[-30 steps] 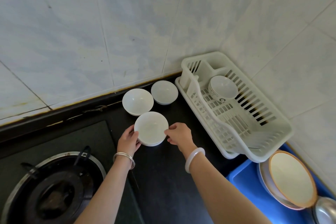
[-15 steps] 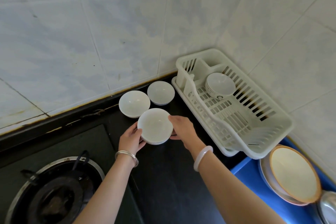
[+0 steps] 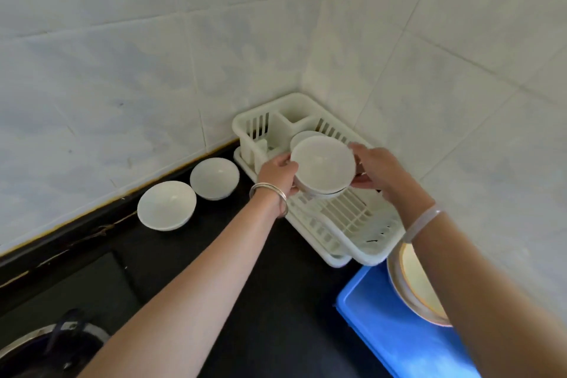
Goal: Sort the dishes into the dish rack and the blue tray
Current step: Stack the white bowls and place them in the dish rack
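both hands hold the stack (image 3: 322, 166) in the air over the far half of the rack (image 3: 372, 250). it looks like two white bowls nested, with a second rim showing under the top one. the left hand (image 3: 277, 173) grips the stack's left side, fingers curled under and round the wall. the right hand (image 3: 376, 170) grips the right side, thumb by the rim and fingers curled beneath. the stack's base sits just above the rack's ribs; i cannot tell if it touches them.

the rack stands in the corner of the tiled wall (image 3: 122, 70), on the black counter (image 3: 260, 316). an inner bowl (image 3: 302, 136) is at the rack's far end, beside the cutlery box, mostly hidden behind the stack.

two white bowls stand upright on the counter to the left of the rack. the near bowl (image 3: 214, 178) is just beside the rack's left wall. the far bowl (image 3: 166, 205) is one place further from the rack, close against the near bowl.

the tray (image 3: 383, 316) lies just past the rack's near end, its corner close to the rack's corner. plates (image 3: 411, 279) lie in it, the top one brown-rimmed, partly hidden by the right forearm.

a silver bangle (image 3: 270, 193) is on the left wrist and a pale bangle (image 3: 422, 221) on the right. a burner (image 3: 46, 344) sits well away from the rack, to its left.
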Demonstrator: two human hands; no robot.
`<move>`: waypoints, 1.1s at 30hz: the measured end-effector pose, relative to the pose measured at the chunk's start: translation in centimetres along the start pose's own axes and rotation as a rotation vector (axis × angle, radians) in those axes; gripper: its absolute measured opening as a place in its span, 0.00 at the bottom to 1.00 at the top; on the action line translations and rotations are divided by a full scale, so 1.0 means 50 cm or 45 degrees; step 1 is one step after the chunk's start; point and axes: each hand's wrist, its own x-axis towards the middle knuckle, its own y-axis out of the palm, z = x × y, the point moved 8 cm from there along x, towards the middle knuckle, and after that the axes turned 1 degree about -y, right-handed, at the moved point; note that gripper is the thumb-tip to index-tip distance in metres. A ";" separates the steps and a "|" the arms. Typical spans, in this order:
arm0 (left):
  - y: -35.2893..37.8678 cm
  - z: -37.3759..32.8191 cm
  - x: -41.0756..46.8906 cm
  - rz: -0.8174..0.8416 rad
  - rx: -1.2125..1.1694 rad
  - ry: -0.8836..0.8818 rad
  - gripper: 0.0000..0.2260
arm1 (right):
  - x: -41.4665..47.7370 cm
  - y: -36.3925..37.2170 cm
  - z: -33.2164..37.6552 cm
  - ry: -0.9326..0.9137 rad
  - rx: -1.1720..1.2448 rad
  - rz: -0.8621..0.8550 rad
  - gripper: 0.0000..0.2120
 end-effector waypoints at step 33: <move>0.240 0.180 0.143 0.237 0.376 -0.381 0.21 | 0.177 -0.099 -0.189 0.204 -0.692 -0.045 0.15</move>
